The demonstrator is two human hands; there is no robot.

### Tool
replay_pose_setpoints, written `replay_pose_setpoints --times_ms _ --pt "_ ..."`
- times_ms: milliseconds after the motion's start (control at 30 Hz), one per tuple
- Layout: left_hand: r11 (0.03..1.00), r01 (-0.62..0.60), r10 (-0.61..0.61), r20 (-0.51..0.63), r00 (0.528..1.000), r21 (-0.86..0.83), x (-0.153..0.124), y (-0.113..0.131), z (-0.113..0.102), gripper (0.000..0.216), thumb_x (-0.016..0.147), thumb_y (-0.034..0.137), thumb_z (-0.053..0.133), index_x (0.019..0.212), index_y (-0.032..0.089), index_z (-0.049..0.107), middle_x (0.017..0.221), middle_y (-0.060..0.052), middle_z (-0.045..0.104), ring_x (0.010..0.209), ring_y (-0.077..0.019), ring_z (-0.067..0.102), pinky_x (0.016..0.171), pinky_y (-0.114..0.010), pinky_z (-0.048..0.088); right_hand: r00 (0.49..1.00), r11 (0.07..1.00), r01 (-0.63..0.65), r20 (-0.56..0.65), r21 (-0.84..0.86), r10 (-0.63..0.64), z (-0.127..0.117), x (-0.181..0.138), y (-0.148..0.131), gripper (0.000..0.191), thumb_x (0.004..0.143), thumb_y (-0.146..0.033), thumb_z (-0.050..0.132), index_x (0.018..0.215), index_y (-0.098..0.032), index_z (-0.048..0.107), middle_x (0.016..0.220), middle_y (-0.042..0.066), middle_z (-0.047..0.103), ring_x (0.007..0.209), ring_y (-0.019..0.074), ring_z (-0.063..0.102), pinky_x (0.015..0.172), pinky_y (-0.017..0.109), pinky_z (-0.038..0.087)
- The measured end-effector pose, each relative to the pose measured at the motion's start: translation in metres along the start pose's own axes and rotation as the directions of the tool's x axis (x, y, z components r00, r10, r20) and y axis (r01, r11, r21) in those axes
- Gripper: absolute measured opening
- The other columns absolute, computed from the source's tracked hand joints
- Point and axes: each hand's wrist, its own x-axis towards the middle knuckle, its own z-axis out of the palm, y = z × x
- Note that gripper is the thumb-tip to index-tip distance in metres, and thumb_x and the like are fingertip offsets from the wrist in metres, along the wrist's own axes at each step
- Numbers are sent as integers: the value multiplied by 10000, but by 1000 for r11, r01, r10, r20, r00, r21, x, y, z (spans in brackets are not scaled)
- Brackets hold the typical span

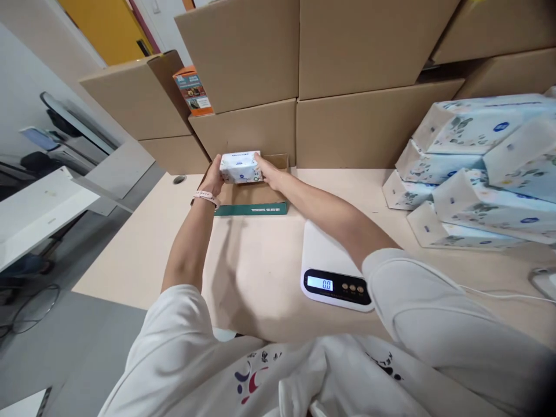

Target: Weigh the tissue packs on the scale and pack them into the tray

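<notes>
Left hand: is pressing against the left end of the white printed pack, while a pale wristband is circling the wrist.
Right hand: is pinching the pack's right end, so the two hands are clasping it between them.
White printed pack: is sitting just above the frame's center, slightly left, over the open carton; whether it is touching the carton's floor, I cannot tell.
Open carton: is lying on the table, its green edge facing the lower frame.
White scale: is showing 0.0 right of lower center, partly under the right arm.
Stacked packs: are filling the right edge.
Cardboard boxes: are standing across the top.
</notes>
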Motion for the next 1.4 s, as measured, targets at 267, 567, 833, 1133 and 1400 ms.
replay_pose_setpoints --times_ms 267,567,833,1133,1400 --pt "990 -139 140 372 918 -30 -154 74 55 641 986 764 598 1325 250 776 1589 -46 684 1683 -411 382 1445 -543 249 958 858 275 48 -434 -282 -87 -191 -85 692 997 -844 518 1470 -369 690 1626 -27 655 1564 301 554 1388 599 349" --pt "996 79 -89 658 748 44 -263 14 113 595 1095 641 561 1631 382 587 1830 79 362 1752 -352 241 1458 -560 227 938 774 127 -178 -621 -297 -128 -392 -22 584 1091 -631 541 1659 -503 493 1713 -18 541 1603 299 503 1324 597 486" --pt "989 48 -124 600 790 141 -271 -2 124 654 1067 668 595 1646 363 570 1818 61 383 1761 -323 218 1471 -548 156 941 867 73 -255 -493 -225 -144 -393 3 595 1057 -679 584 1594 -425 601 1662 28 604 1546 275 579 1352 576 439" --pt "989 140 -114 360 926 -48 -270 -39 116 924 976 917 428 1690 333 495 1870 -16 248 1770 -314 156 1450 -548 194 708 888 164 -576 -430 -409 -156 -376 12 576 1070 -703 511 1405 -301 754 1409 80 789 1297 262 741 1211 548 538" --pt "975 185 -134 338 932 -126 -267 -41 106 900 983 920 357 1626 330 579 1851 -12 326 1766 -287 190 1449 -498 215 675 935 141 -659 -326 -331 -171 -381 27 802 989 -887 363 1488 -352 693 1555 75 708 1461 315 665 1295 625 427"
